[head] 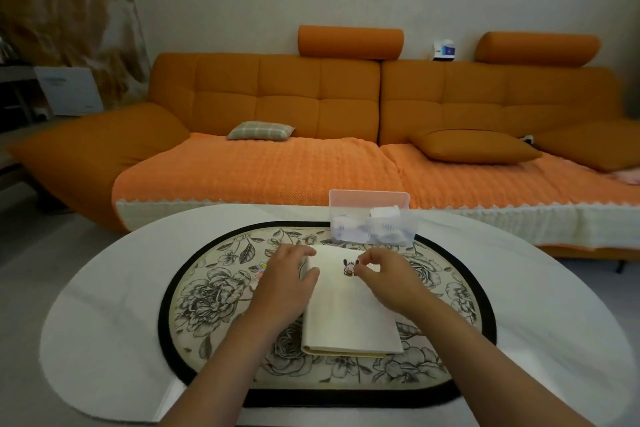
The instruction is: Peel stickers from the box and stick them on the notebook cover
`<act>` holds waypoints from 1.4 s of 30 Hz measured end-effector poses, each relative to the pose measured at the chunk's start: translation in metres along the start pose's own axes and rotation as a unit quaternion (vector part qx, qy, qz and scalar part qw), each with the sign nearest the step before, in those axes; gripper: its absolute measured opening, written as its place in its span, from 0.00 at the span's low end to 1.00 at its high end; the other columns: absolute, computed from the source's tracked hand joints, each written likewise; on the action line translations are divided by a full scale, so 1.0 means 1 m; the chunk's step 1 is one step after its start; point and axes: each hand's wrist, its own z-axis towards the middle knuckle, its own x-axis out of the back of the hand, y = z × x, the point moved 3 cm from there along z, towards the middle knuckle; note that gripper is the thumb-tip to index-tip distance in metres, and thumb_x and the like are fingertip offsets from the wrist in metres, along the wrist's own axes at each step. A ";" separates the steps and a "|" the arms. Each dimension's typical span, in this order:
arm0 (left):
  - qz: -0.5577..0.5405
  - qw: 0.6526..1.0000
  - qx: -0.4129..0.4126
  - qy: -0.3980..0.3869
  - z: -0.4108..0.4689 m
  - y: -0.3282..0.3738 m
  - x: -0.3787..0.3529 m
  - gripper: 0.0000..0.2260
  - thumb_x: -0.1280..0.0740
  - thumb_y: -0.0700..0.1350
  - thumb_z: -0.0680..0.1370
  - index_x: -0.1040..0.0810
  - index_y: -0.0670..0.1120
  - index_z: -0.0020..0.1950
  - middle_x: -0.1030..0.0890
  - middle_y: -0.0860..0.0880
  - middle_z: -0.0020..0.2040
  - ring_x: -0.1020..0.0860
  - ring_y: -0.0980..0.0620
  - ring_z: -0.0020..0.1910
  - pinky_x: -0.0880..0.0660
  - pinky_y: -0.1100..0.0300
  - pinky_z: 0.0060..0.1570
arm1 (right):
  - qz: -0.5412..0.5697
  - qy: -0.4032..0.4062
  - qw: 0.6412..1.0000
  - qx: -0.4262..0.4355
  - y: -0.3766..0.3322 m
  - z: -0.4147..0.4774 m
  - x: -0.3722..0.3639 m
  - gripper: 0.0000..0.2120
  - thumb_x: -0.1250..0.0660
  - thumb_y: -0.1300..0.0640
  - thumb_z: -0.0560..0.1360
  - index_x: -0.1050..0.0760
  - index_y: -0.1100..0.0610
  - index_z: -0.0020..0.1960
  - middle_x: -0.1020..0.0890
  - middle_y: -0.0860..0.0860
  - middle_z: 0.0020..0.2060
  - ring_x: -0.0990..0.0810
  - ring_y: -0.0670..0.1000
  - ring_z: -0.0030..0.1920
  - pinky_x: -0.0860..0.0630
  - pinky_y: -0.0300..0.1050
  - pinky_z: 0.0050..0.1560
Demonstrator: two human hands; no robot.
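A cream notebook (349, 315) lies closed on the floral mat (214, 291) in front of me. My left hand (285, 282) rests on its left edge, fingers curled over the upper left corner. My right hand (384, 279) hovers over the upper part of the cover, thumb and fingertips pinching at a small cartoon sticker (349, 268) that lies on the cover. Behind the notebook stands a clear plastic box (372, 218) holding white sticker sheets. Two small stickers (260, 269) lie on the mat left of my left hand.
The oval mat lies on a white oval table (104, 315). An orange sofa (311, 135) with cushions runs along the wall right behind the table's far edge.
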 end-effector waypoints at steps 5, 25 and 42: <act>0.035 0.994 0.088 -0.062 0.019 -0.004 -0.032 0.25 0.35 0.49 0.81 0.38 0.53 0.77 0.36 0.47 0.71 0.30 0.46 0.67 0.30 0.54 0.60 | -0.024 -0.030 0.999 -0.013 0.024 0.008 -0.007 0.05 0.33 0.48 0.78 0.23 0.46 0.45 0.19 0.44 0.55 0.21 0.47 0.51 0.27 0.41 0.42; -0.109 0.992 0.020 -0.057 0.016 0.013 -0.006 0.13 0.34 0.53 0.79 0.21 0.57 0.63 0.19 0.56 0.55 0.22 0.55 0.54 0.25 0.54 0.56 | 0.131 -0.030 0.991 -0.015 -0.020 -0.005 -0.010 0.06 0.29 0.57 0.76 0.19 0.58 0.43 0.16 0.52 0.37 0.21 0.48 0.35 0.25 0.37 0.35; -0.189 0.980 -0.013 -0.052 0.020 0.009 -0.001 0.10 0.27 0.46 0.74 0.20 0.59 0.52 0.16 0.53 0.41 0.20 0.55 0.38 0.24 0.58 0.39 | 0.252 0.041 0.966 0.035 -0.028 -0.015 -0.021 0.05 0.31 0.66 0.74 0.17 0.61 0.41 0.15 0.56 0.35 0.20 0.50 0.31 0.26 0.35 0.32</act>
